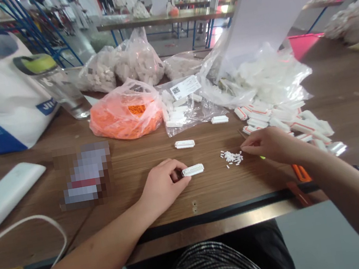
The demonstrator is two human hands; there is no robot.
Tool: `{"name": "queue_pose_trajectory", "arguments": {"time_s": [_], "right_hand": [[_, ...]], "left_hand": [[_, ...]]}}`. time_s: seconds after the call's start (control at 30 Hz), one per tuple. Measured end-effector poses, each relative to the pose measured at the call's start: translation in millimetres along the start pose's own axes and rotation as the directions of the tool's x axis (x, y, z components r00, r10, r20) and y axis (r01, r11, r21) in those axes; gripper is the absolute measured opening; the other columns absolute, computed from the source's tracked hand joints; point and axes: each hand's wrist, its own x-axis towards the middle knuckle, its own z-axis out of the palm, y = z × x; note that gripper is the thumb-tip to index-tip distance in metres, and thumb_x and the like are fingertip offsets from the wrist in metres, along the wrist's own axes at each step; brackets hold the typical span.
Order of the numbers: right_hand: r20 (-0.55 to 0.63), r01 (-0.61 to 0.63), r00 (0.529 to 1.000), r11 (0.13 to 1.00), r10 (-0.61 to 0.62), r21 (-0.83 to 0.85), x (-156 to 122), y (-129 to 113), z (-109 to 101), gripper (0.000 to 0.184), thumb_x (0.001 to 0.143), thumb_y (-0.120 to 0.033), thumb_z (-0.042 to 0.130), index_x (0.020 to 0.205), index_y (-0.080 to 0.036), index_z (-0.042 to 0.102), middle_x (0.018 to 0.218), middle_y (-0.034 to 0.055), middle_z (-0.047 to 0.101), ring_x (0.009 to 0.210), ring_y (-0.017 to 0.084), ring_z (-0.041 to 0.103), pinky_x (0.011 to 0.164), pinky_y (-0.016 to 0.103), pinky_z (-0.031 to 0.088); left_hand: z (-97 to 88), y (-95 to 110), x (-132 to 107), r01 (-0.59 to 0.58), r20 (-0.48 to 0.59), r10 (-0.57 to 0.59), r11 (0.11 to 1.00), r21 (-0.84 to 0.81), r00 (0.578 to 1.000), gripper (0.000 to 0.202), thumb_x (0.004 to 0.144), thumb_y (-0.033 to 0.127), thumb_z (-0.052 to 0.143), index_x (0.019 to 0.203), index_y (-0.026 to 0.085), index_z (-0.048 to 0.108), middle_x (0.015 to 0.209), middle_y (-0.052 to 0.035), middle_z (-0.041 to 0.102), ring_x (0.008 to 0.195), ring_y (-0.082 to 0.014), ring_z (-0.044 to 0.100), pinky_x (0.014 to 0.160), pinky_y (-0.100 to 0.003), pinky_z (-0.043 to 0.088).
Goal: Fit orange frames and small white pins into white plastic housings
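Note:
Thumb and fingers of my left hand [167, 183] grip one end of a white plastic connector housing [195, 169], which lies level with a row of small slots facing up. My right hand [266, 146] is closed in a pinch at the right edge of a small heap of tiny white plastic pieces [231, 157]. Whatever its fingertips hold is too small or hidden to make out. A yellow-green bit [262, 157] shows beneath that hand. Beyond the left hand, a second white housing [184, 144] lies on the wooden table [155, 154].
Many white housings with orange strips [283, 119] lie piled behind my right hand. Farther back stand a bag of orange parts [124, 116], a labelled clear bag [180, 111] and a water bottle [62, 92]. An orange-handled tool [301, 173] lies near the front edge.

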Motion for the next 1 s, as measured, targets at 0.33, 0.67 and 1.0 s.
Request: {"name": "queue_pose_trajectory", "arguments": {"time_s": [0.33, 0.67, 1.0], "right_hand": [[-0.031, -0.064, 0.997, 0.996, 0.066, 0.056, 0, -11, 11, 0.013, 0.071, -0.025, 0.059, 0.064, -0.021, 0.069, 0.061, 0.0008, 0.069, 0.057, 0.016, 0.062, 0.052, 0.027, 0.042], [-0.042, 0.3, 0.949, 0.852, -0.312, 0.428, 3, -96, 31, 0.01, 0.075, -0.02, 0.06, 0.068, -0.018, 0.066, 0.063, -0.0006, 0.062, 0.054, 0.01, 0.052, 0.052, 0.023, 0.04], [-0.015, 0.347, 0.93, 0.868, -0.366, 0.355, 14, -103, 39, 0.009, 0.075, -0.016, 0.06, 0.068, -0.018, 0.066, 0.061, -0.0011, 0.061, 0.052, 0.009, 0.05, 0.053, 0.024, 0.039]], "left_hand": [[1.0, -1, -2, 0.0, -0.006, 0.0, 1.0, -0.011, 1.0, 0.01, 0.075, 0.023, 0.068, 0.084, 0.022, 0.067, 0.067, 0.0042, 0.055, 0.059, -0.0117, 0.051, 0.061, -0.026, 0.04], [0.6, 2, -2, 0.028, 0.007, -0.028, 0.999, -0.015, 1.0, 0.009, 0.075, 0.022, 0.067, 0.084, 0.022, 0.067, 0.066, 0.0042, 0.052, 0.058, -0.0113, 0.049, 0.057, -0.025, 0.038], [1.6, 0, -2, 0.004, -0.002, -0.004, 1.0, -0.005, 1.0, 0.007, 0.074, 0.022, 0.067, 0.081, 0.021, 0.066, 0.065, 0.0042, 0.051, 0.058, -0.0118, 0.049, 0.057, -0.025, 0.037]]}}
